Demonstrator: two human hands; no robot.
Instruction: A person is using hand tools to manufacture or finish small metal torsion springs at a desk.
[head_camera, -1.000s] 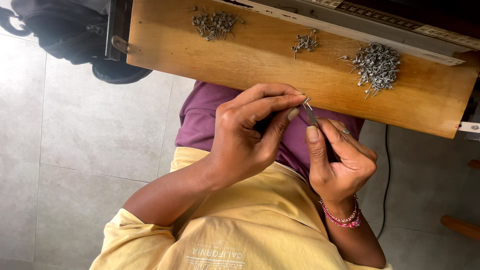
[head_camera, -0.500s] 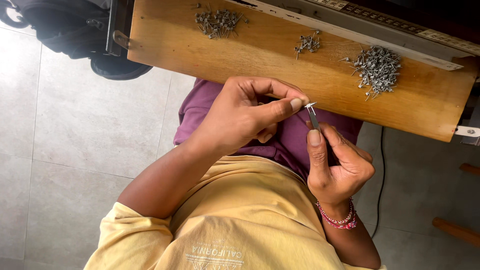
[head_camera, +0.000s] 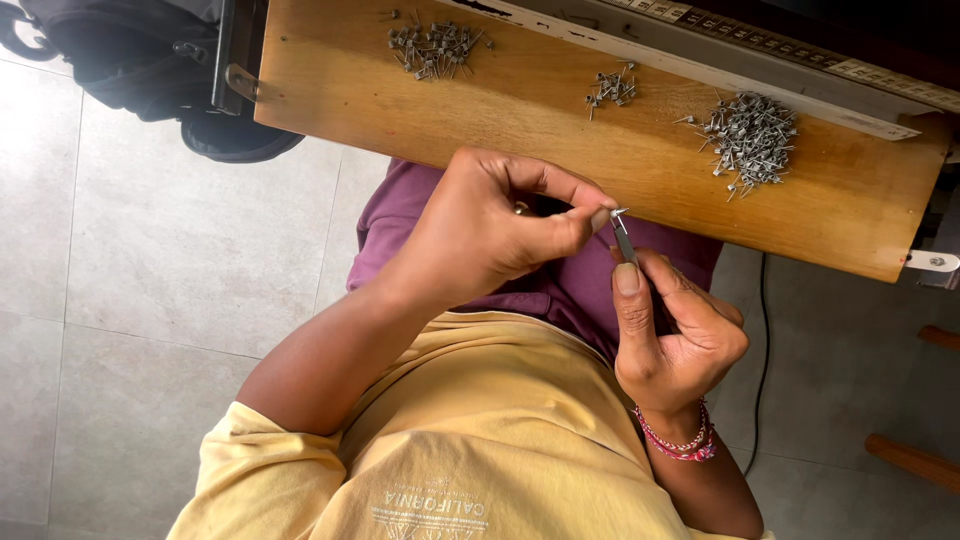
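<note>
Hands pinching: left hand (head_camera: 500, 225) small metal part (head_camera: 617, 212), right hand (head_camera: 675, 335) thin tool (head_camera: 625, 238), over wooden board (head_camera: 330, 90).

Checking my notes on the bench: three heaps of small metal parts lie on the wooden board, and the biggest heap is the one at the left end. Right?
Not quite. In the head view the wooden board does carry three heaps, but the biggest heap lies toward the right end; the left heap is smaller.

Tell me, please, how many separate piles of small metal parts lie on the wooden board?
3: a small grey metal pile at the board's left end, a smaller cluster mid-board, the largest heap towards the right end.
</note>
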